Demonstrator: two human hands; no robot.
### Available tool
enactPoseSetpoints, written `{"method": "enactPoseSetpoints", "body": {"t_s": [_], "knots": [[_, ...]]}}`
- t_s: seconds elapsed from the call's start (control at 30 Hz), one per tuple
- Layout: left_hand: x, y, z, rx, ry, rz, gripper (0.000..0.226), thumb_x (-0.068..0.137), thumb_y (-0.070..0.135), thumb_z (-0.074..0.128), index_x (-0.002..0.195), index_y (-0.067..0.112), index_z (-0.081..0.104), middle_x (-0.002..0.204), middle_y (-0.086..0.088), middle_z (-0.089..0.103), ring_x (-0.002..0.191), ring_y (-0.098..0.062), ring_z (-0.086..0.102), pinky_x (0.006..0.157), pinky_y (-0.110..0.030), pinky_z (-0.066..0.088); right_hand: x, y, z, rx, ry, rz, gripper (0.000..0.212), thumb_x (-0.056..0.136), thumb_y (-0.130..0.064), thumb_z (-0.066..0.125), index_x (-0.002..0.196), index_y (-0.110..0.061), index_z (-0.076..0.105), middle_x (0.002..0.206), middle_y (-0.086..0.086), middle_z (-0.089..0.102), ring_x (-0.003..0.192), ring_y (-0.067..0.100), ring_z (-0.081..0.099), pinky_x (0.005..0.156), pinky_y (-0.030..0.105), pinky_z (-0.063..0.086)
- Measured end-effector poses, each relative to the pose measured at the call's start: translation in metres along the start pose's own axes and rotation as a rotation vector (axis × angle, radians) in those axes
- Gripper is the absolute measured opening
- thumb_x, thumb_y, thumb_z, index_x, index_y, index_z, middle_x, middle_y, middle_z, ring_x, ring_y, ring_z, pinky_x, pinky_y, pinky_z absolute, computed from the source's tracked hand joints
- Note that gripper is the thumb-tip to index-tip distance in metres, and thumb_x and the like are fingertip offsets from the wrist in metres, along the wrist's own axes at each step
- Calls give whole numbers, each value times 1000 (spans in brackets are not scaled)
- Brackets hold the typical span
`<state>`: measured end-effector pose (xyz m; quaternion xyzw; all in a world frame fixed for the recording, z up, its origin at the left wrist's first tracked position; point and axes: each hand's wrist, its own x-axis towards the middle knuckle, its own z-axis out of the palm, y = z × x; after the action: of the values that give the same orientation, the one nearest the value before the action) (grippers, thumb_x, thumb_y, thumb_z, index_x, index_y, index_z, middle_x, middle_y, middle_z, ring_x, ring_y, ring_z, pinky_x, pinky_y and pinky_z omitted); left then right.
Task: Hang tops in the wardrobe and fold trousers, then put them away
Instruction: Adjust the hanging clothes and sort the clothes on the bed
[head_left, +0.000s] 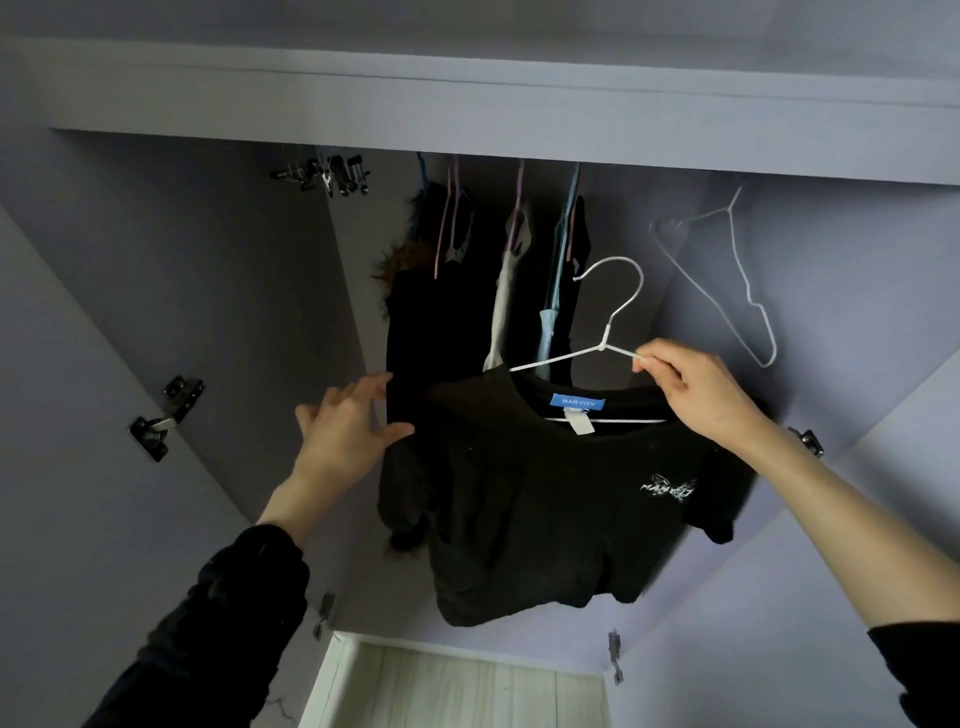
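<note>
The right hand (691, 387) is pinching the right arm of a white wire hanger (605, 332), its fingers clamped on the wire, and a black short-sleeved T-shirt (545, 509) is hanging from that hanger just below and left of the hand, in front of the open lilac wardrobe (467, 88). The left hand (345, 431) is reaching with fingers spread apart, touching the shirt's left shoulder. A blue neck label (577, 401) is reading "MAN CITY"; a white chest print (667, 488) is too blurred to read.
</note>
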<state>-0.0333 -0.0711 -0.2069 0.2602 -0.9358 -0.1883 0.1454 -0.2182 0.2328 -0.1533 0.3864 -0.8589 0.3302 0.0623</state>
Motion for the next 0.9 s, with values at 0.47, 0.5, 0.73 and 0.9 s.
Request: {"method": "enactPoseSetpoints", "body": {"t_s": [0.47, 0.5, 0.73, 0.9], "knots": [[-2, -18, 9, 23, 44, 4, 13, 94, 25, 55, 92, 30, 67, 80, 4, 61, 103, -29, 53, 71, -31, 12, -26, 8, -14, -48, -76, 115, 19, 97, -12, 48, 84, -14, 61, 81, 2, 62, 71, 10, 56, 68, 7, 38], [-5, -15, 13, 57, 1, 27, 13, 94, 25, 53, 99, 31, 64, 88, 3, 63, 108, -27, 50, 72, -31, 12, -27, 6, -14, -49, -103, 135, 20, 97, -14, 48, 82, -19, 60, 79, 2, 62, 67, 13, 55, 68, 14, 41], [-26, 39, 54, 31, -241, 444, 43, 93, 28, 55, 135, 32, 47, 133, 10, 52, 125, -14, 42, 94, -30, 21, -58, -11, -12, -157, -506, 340, 34, 94, -19, 52, 67, -39, 58, 82, -6, 65, 77, 16, 56, 75, 29, 43], [-37, 64, 86, 36, -482, 527, 31, 95, 26, 52, 126, 26, 58, 122, 3, 63, 116, -18, 54, 99, -31, 32, -82, -20, -13, -99, -501, 556, 27, 92, -15, 51, 73, -27, 67, 69, -2, 61, 72, 20, 64, 71, 30, 55]]}}
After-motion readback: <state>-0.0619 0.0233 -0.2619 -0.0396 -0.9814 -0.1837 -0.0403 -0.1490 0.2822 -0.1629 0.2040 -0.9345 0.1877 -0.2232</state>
